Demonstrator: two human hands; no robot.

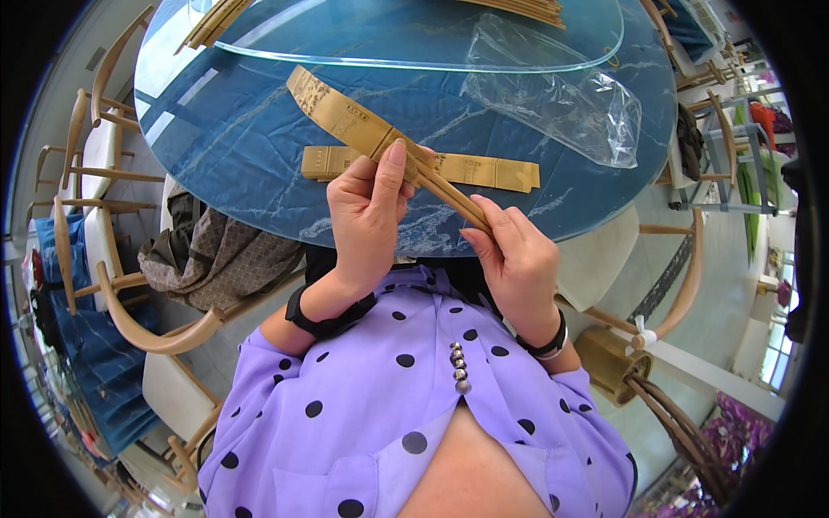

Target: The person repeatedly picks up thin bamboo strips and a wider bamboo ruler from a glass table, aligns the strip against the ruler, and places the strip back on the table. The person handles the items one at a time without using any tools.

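My left hand (367,211) pinches a gold printed paper chopstick sleeve (341,114) between thumb and fingers, near the sleeve's lower end. A pair of light brown chopsticks (452,198) runs out of that end toward the lower right. On their free ends my right hand (522,259) is closed, thumb below and fingers above. How far the sticks reach inside the sleeve is hidden. Beneath my hands, a flat pile of similar gold sleeves (496,173) lies across the blue table (259,186).
A clear plastic bag (596,121) lies crumpled at right, partly under the glass turntable (414,62). Chopstick bundles (214,24) rest at the far side. Wooden chairs (142,332) surround the table; a brown patterned bag (233,259) sits on one at left.
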